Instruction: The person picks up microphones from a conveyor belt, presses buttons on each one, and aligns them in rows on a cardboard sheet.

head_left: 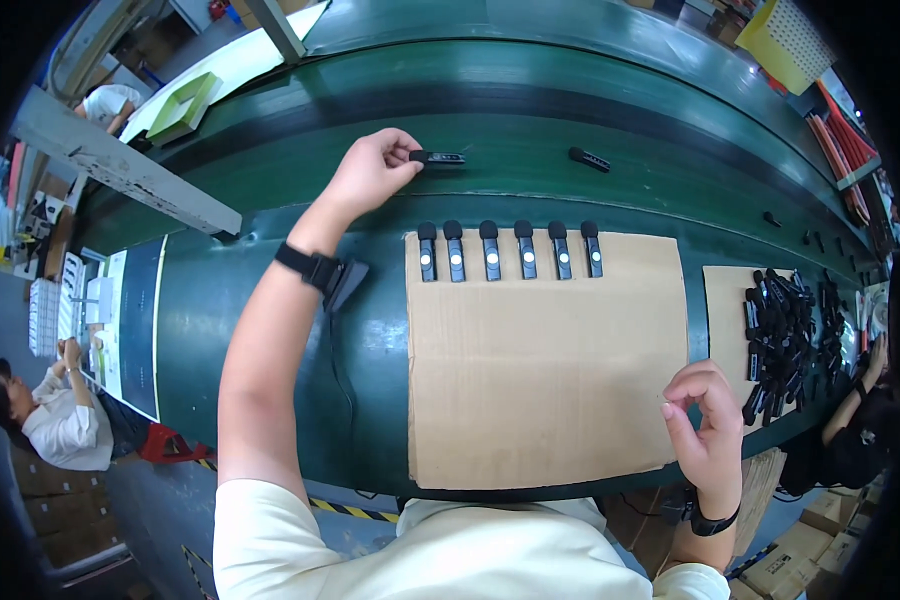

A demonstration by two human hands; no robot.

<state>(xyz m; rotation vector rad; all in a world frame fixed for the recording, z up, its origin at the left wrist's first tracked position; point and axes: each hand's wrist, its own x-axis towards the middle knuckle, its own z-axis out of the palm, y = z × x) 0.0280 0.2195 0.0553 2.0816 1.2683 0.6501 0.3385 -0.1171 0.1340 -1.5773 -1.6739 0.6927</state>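
My left hand (378,172) reaches over the green conveyor belt and pinches the end of a small black clip-on microphone (444,158). My right hand (710,420) is raised at the right edge of a cardboard sheet (545,390). Its fingers are curled and the thumb tip meets the index finger; a tiny pale spot shows there, but I cannot tell whether it is held. Along the cardboard's far edge, several microphones (491,258) lie in a row, dark foam tips pointing away from me, each with a white dot. Another microphone (590,159) lies on the belt, farther right.
A pile of black microphones (778,335) covers a second cardboard sheet (722,300) on the right. A grey metal post (135,170) crosses the upper left. A cable (338,370) hangs from my left wristband. People sit at left (65,420) and right (860,420).
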